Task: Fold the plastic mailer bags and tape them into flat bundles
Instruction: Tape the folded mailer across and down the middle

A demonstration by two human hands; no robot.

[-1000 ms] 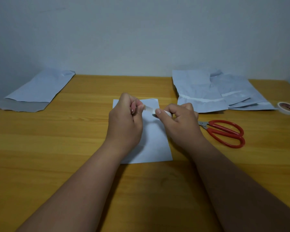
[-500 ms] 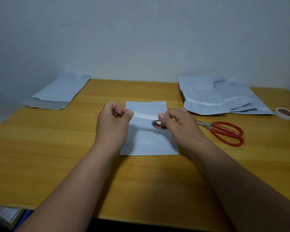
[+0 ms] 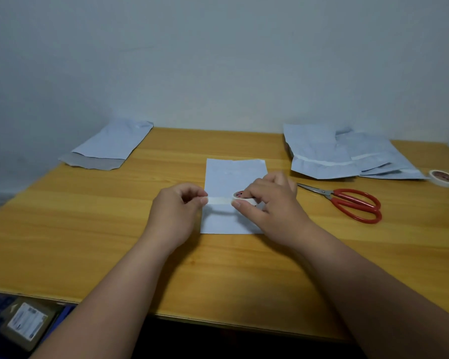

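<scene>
Fingers of our left hand pinch the tape end, right hand grips the roll over the centred bag; we should keep it taut and level

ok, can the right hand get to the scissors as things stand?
Probably yes, but not right away. The scissors lie just right of the right hand on bare table, nothing between. The hand holds a tape roll and would have to drop it first.
</scene>
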